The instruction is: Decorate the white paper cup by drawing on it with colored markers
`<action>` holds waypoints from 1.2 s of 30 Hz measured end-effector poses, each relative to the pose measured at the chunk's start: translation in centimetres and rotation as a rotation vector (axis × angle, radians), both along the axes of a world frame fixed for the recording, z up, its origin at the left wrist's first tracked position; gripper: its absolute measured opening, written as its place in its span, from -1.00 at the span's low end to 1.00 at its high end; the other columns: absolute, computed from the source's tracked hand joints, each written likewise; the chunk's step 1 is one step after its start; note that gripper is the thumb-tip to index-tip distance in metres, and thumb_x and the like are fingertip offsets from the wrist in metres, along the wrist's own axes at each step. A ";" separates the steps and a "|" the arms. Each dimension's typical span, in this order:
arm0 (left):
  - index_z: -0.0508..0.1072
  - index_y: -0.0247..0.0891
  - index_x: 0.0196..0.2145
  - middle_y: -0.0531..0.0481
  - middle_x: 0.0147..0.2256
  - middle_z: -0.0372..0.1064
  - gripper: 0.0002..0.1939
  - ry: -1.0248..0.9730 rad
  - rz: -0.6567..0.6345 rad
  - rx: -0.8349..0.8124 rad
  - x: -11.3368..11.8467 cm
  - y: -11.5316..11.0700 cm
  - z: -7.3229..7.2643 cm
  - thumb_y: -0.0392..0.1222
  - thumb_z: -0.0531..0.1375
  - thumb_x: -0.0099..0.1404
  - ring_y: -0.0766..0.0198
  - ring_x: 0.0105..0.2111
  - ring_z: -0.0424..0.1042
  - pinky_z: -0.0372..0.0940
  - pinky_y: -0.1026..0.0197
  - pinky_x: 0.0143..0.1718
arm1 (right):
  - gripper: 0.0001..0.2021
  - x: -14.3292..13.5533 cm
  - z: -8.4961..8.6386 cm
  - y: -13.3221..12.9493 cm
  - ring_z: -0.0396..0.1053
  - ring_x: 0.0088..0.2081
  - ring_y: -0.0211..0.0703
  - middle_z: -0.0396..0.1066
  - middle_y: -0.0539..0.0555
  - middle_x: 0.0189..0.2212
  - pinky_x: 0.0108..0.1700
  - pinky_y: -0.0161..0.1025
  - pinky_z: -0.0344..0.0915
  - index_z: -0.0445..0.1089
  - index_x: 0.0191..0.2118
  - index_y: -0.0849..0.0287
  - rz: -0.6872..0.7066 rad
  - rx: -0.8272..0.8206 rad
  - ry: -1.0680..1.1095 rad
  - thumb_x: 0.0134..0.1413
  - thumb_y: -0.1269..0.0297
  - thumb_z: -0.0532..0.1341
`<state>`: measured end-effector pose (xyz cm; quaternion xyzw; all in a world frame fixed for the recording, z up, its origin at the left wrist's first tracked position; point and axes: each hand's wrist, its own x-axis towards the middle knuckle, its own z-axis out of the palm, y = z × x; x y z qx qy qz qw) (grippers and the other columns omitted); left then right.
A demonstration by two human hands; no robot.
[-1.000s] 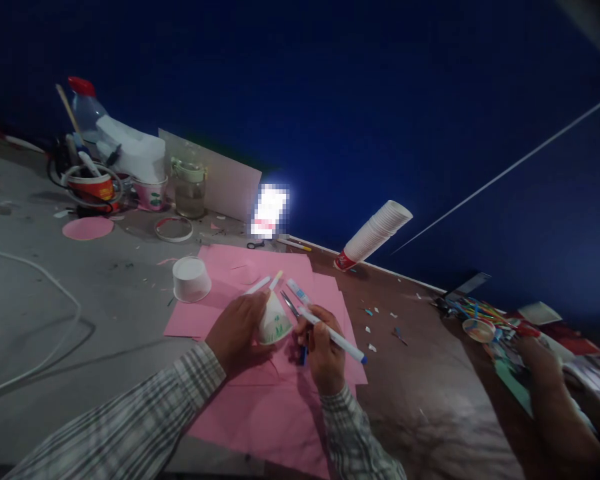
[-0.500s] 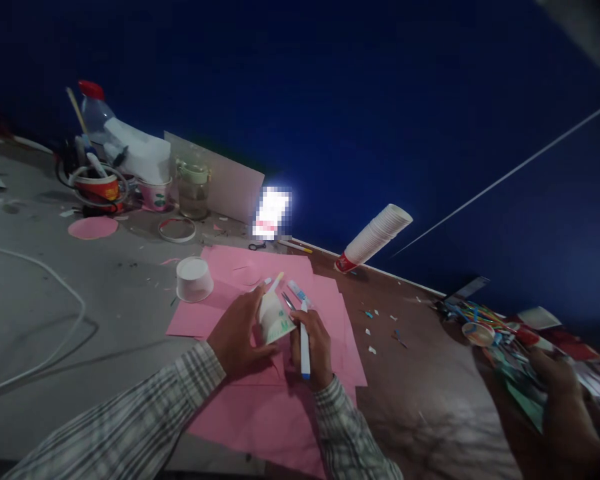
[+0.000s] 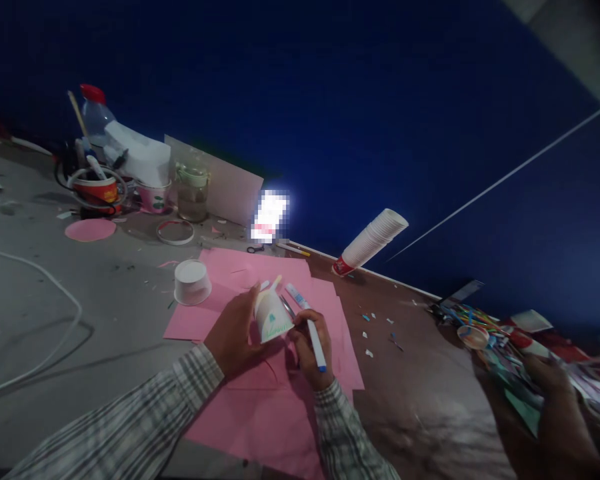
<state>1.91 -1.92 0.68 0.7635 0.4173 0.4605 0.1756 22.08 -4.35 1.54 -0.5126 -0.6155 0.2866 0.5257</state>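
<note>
My left hand holds a tilted white paper cup with green drawing near its rim. In my right hand is a white marker with a blue end, its other end toward the cup. Pink paper sheets lie under both hands. Another marker and metal scissors blades show just beyond my right hand. An upside-down white cup stands at the left edge of the pink paper.
At the back left are a red cup of tools, a glass jar and a lit phone. A leaning cup stack stands behind. Another person's hand is at the right among craft supplies.
The marker in my right hand has swung, its blue end moving right and slightly up. The held cup has turned slightly, with more green drawing showing. The view has shifted a little.
</note>
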 end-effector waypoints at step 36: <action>0.07 -0.40 0.38 -0.37 0.03 0.49 -0.18 0.317 0.099 0.325 -0.2 0.8 -0.7 -0.09 0.27 0.29 -0.16 -0.01 0.54 0.50 -0.10 -0.01 | -0.74 -2.3 3.4 -1.7 0.52 -0.41 -0.11 0.55 0.05 -0.47 -0.34 -0.23 0.42 0.53 -0.38 0.11 0.029 0.176 -0.186 0.27 0.34 0.13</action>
